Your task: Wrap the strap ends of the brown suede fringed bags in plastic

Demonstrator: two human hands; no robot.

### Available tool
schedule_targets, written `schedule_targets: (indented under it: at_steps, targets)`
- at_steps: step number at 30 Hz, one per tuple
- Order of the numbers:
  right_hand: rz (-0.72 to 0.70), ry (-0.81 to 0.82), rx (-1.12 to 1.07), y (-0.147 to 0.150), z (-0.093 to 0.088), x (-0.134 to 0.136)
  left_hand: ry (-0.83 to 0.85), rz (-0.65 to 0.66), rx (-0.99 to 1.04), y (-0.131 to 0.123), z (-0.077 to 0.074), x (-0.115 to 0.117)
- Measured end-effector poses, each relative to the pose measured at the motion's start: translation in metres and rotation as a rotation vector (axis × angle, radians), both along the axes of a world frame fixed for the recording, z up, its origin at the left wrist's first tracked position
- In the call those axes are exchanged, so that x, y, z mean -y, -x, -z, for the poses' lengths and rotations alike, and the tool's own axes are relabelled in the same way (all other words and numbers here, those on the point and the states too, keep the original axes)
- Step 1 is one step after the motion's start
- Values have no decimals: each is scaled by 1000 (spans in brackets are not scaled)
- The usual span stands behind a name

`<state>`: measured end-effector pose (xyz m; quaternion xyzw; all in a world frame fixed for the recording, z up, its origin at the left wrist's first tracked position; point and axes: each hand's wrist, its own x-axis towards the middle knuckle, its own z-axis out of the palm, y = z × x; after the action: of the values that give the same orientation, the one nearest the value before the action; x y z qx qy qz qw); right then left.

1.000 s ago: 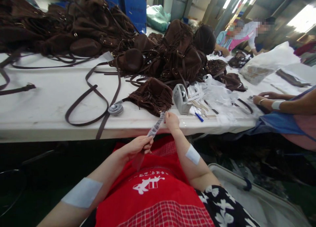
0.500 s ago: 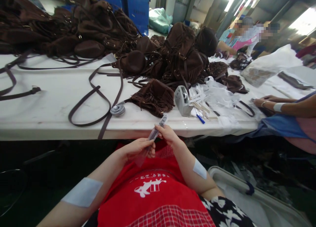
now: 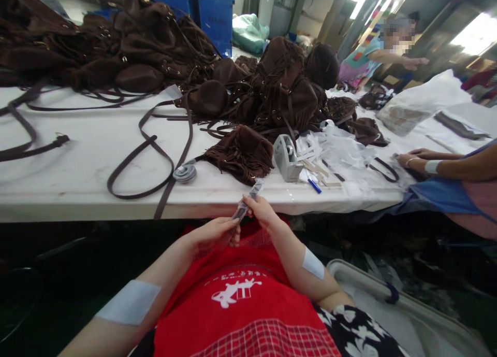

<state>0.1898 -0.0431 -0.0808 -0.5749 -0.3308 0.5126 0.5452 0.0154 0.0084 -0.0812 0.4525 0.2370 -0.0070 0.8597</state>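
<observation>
Drawn nearer the left hand (image 3: 219, 232) than a second ago, the right hand (image 3: 259, 210) pinches a narrow dark strip (image 3: 241, 211) in crinkled clear plastic. Both hands clamp it near the table's (image 3: 85, 173) edge.

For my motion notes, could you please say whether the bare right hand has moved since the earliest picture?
Yes: the right hand has moved left and lower in view, judged against the grey, boxy tape dispenser.
</observation>
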Motion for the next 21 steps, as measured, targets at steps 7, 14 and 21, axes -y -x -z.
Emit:
schedule_targets:
  at_steps: [7,14,21]
  targets:
    - [-110,48,28,14,4,5,-29,-126,-23,-14,-2,0]
    - [-70,27,8,10,1,9,40,-128,-20,-8,-1,1]
    - [-34,62,-92,19,18,10,-61,-19,-73,16,10,11]
